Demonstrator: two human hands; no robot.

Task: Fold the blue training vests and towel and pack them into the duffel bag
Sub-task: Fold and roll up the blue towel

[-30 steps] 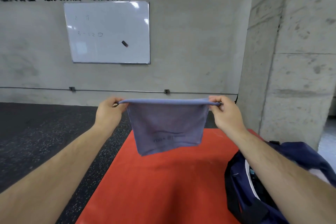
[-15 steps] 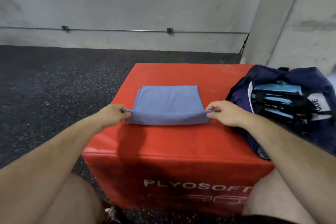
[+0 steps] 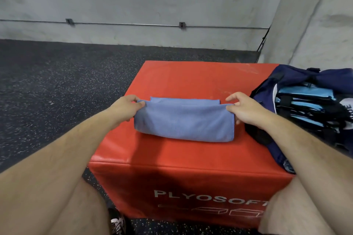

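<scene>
The soft blue microfibre towel (image 3: pixel 184 120) has been folded once more on the red padded box (image 3: pixel 191 154). The left hand (image 3: pixel 125 108) and right hand (image 3: pixel 242 108) pinch its far corners, just beside the navy fabric duffel bag (image 3: pixel 282 76).

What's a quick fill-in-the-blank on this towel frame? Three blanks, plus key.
The towel lies folded on a ____ box.
The open duffel bag sits to the towel's ____.
The left hand and right hand make ____ hands pinching the towel.
Missing words: red; right; two.
</scene>
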